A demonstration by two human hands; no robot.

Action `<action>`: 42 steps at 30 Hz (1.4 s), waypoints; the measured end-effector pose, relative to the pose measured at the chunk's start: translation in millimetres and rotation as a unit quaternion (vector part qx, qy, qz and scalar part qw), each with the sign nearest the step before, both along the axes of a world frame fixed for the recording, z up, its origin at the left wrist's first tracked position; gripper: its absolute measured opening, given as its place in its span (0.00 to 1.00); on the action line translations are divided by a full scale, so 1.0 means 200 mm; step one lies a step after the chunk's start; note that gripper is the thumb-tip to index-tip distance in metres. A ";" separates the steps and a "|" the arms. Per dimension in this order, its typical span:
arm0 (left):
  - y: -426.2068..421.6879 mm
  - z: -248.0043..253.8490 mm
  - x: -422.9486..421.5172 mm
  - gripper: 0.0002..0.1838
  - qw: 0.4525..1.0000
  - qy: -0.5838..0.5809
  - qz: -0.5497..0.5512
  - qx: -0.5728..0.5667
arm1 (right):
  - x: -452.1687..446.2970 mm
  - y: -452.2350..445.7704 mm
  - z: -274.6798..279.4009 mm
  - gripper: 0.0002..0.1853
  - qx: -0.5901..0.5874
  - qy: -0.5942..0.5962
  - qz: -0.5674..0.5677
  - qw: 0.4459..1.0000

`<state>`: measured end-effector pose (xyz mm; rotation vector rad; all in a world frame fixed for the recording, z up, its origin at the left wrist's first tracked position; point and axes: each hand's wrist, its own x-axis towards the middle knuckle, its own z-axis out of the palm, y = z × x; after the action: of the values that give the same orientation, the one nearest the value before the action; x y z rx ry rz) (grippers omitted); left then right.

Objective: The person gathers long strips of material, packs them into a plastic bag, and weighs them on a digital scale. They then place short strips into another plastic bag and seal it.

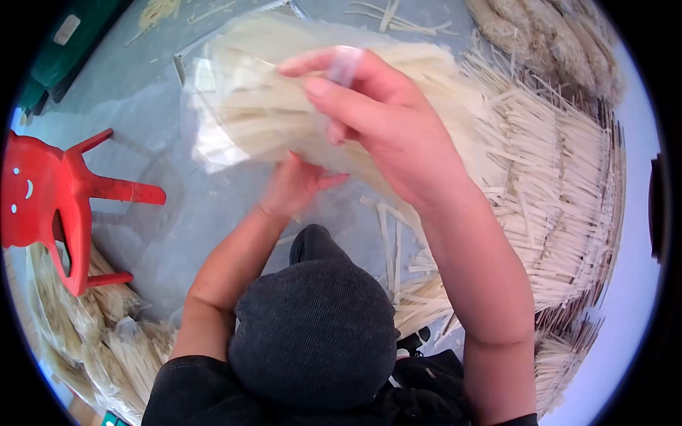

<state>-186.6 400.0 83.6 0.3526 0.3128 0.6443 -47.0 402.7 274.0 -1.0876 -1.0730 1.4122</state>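
Note:
A clear plastic bag (pixel 245 117) full of long pale flat strips hangs in front of me, tilted above the floor. My right hand (pixel 383 113) is raised over the bag, index finger and thumb stretched out with a gap between them, the other fingers curled. A band of clear tape (pixel 345 65) lies around the right index finger. Below the bag's lower edge is my left hand (pixel 302 184), its thumb up against the plastic and its fingers spread to the right. Whether the left fingers press on the bag from beneath is hard to see.
A large pile of loose pale strips (pixel 554 192) fills the right side. Brown bundles (pixel 554 35) lie at the top right. On the left stands a red plastic stool (pixel 42 192), with bagged strips (pixel 106 348) below it. My bent knee (pixel 312 326) is at the bottom centre.

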 end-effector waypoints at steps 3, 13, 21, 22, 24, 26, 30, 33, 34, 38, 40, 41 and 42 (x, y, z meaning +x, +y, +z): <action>0.19 -0.06 -0.05 0.36 0.996 0.027 0.082 0.005 | -0.08 0.08 -0.01 0.15 -0.045 -0.031 0.025 0.998; 0.59 -0.11 -0.20 0.34 0.966 0.122 0.226 0.023 | -0.21 0.35 -0.39 0.31 -0.072 -0.189 0.175 0.963; 0.56 -0.22 -0.21 0.33 0.931 0.172 0.320 -0.031 | -0.06 -0.01 -0.42 0.37 -0.151 -0.123 0.073 0.978; 0.52 -0.20 -0.19 0.32 0.918 0.181 0.350 -0.042 | -0.02 -0.08 -0.44 0.34 -0.173 -0.111 0.068 0.976; 0.43 -0.22 -0.21 0.33 0.926 0.151 0.334 -0.086 | 0.06 -0.27 -0.58 0.28 -0.168 -0.073 0.069 0.981; 0.33 -0.20 -0.20 0.28 0.922 0.130 0.319 -0.175 | 0.04 -0.50 -0.69 0.26 -0.213 -0.032 0.066 0.974; 0.03 -0.47 -0.15 0.21 0.950 0.247 0.167 -0.092 | -0.15 -0.90 -0.72 0.22 -0.243 -0.057 0.105 0.963; -0.25 -0.42 -0.06 0.16 0.934 0.329 0.032 -0.133 | -0.19 -1.05 -0.72 0.22 -0.261 -0.033 0.093 0.960; -0.31 -0.43 -0.05 0.16 0.934 0.331 0.028 -0.133 | -0.18 -1.07 -0.72 0.22 -0.264 -0.025 0.086 0.960; -0.42 -0.46 0.01 0.16 0.923 0.349 -0.099 -0.130 | -0.15 -1.14 -0.73 0.22 -0.277 -0.003 0.062 0.959; -0.42 -0.46 0.04 0.16 0.917 0.361 -0.118 -0.119 | -0.13 -1.17 -0.73 0.22 -0.282 0.009 0.052 0.958; -0.40 -0.48 0.07 0.17 0.923 0.352 -0.117 -0.101 | -0.12 -1.18 -0.73 0.22 -0.284 0.014 0.047 0.958; -0.37 -0.50 0.10 0.17 0.928 0.343 -0.116 -0.084 | -0.11 -1.19 -0.74 0.22 -0.284 0.020 0.043 0.958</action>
<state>-166.4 325.1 -16.1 0.4354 0.9748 0.2368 -68.1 165.6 126.7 -1.4173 -0.6987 1.8680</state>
